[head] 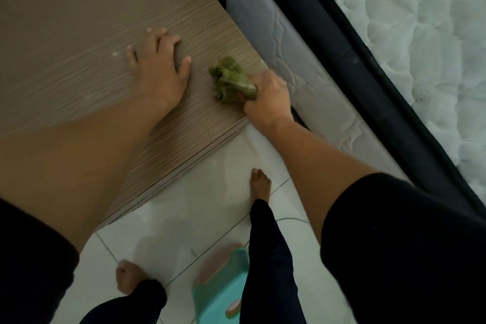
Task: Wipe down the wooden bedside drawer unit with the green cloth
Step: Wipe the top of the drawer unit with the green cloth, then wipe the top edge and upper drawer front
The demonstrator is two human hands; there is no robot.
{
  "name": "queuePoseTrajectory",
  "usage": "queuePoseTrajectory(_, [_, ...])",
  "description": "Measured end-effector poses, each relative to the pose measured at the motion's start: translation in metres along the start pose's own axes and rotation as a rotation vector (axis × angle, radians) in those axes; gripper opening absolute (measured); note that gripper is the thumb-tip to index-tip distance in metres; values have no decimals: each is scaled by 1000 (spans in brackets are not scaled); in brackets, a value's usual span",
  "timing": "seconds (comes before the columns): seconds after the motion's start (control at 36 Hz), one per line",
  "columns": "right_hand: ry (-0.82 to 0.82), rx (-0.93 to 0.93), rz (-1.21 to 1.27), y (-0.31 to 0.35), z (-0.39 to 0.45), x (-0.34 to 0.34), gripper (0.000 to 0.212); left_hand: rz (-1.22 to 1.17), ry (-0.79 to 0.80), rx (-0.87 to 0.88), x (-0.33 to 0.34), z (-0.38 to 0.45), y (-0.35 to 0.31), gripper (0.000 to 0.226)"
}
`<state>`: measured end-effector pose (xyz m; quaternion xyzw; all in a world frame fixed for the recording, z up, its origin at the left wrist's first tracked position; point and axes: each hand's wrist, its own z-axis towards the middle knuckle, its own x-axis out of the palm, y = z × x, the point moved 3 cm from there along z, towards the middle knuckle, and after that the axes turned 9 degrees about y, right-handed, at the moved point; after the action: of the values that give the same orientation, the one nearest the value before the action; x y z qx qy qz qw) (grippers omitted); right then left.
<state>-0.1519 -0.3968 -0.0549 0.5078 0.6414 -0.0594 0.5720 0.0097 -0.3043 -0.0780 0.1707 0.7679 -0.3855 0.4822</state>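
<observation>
A: Cloth position first, please. Where is it now?

B: The green cloth (231, 79) lies bunched on top of the wooden bedside drawer unit (79, 34), near the corner that is closest to the mattress (276, 34). The right hand (267, 98) has its fingers curled tightly around one end of it. The left hand (157, 68) lies flat on the wood with fingers spread and holds nothing.

A: Which way does the cloth point?

B: Its long axis runs diagonally, from the fist up and left toward the middle of the top. The free, crumpled end points away from the person.

A: How to do this step well?

B: I think the cloth should be spread flatter, so that more of it touches the wood. Strokes should follow the grain and overlap, and the edge beside the mattress needs care. The left hand must move aside so its place is wiped too.
</observation>
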Motion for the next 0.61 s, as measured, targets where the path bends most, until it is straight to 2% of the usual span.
queuePoseTrajectory(0.19, [75,-31,36,8,-36,21,21,-51,109,-7,-8,-4,-9,51])
queuePoseTrajectory(0.36, [304,-45,30,20,-53,16,20,-80,242,4,-17,-20,-12,50])
queuePoseTrajectory(0.5, [122,40,191,27,-37,-21,21,-66,270,23,-32,-35,-23,43])
queuePoseTrajectory(0.61, [-43,2,298,39,-10,-60,7,-100,296,-12,-44,-21,-29,43])
